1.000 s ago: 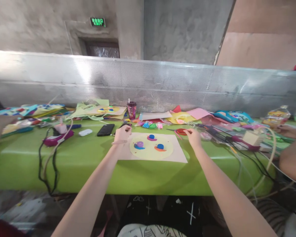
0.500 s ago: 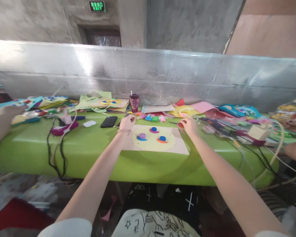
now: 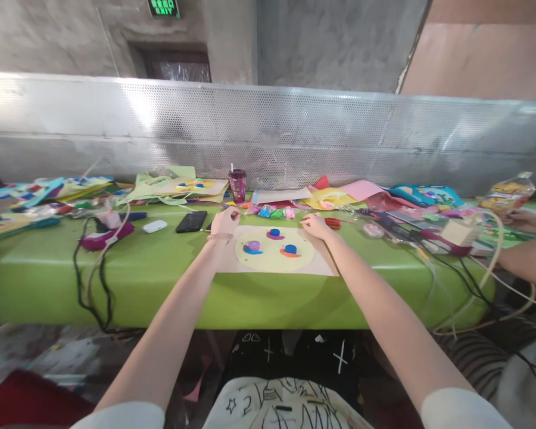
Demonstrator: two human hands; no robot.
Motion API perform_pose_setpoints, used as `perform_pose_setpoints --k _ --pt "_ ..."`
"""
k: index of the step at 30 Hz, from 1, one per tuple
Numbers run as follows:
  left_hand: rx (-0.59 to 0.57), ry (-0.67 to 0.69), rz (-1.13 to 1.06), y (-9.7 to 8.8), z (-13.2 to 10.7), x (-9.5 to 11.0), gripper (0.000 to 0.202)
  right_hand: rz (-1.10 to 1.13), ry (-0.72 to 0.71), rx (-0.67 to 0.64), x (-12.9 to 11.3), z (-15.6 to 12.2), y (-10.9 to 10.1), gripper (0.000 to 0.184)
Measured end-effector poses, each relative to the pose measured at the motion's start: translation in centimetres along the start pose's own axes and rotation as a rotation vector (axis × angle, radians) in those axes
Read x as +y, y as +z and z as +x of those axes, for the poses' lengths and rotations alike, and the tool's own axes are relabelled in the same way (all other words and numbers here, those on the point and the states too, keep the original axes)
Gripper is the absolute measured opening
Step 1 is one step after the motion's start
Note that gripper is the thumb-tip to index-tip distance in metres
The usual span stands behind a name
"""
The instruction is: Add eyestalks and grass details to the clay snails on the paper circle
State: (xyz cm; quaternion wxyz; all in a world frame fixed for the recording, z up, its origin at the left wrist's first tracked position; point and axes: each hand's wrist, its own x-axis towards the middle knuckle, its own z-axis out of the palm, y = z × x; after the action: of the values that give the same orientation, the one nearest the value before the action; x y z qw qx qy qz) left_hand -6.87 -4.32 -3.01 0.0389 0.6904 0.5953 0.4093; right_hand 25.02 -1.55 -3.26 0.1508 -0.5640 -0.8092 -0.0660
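Observation:
A pale sheet [image 3: 226,265] with a yellow oval [image 3: 272,262] lies flat on the green table. On the oval are three snail-like clay shapes: a purple and blue one [image 3: 252,246], a blue and magenta one [image 3: 275,233] and a blue and orange one [image 3: 290,250]. My left hand [image 3: 226,222] is at the sheet's upper left corner, fingers curled together; anything in them is hidden. At the upper right edge my right hand [image 3: 314,226] has its fingers loosely stretched leftward, with nothing visible in them. Red-handled scissors [image 3: 333,223] lie just right of it.
A black phone [image 3: 191,221] and a white case [image 3: 155,226] lie left. Behind the sheet are colourful clay packets [image 3: 274,212] and a purple cup [image 3: 237,185]. Power strips with cables [image 3: 107,235] lie on the left and right [image 3: 451,238]. Another person's hand [image 3: 529,221] is far right.
My right hand has let go of the red-handled scissors and moved left to the sheet's top edge. My left hand stays near its corner. The view has shifted slightly right.

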Motion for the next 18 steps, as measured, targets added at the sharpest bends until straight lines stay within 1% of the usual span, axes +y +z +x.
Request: perform_pose_setpoints --k 6,10,13,18 --pt "-0.001 -0.010 0.003 0.1 0.2 -0.2 0.023 -0.061 -0.007 -0.069 -0.1 -1.2 -1.2 0.024" --pt "-0.011 -0.009 0.000 0.0 0.2 0.0 0.024 -0.097 -0.025 -0.118 -0.9 -1.1 -1.4 0.029" --pt "-0.023 -0.010 0.006 -0.1 0.1 0.2 0.024 -0.118 -0.025 -0.131 -1.4 -1.0 -1.6 0.029" --pt "-0.038 -0.028 0.028 -0.2 0.2 0.2 0.024 -0.138 0.011 -0.155 -1.0 -1.3 -1.9 0.030"
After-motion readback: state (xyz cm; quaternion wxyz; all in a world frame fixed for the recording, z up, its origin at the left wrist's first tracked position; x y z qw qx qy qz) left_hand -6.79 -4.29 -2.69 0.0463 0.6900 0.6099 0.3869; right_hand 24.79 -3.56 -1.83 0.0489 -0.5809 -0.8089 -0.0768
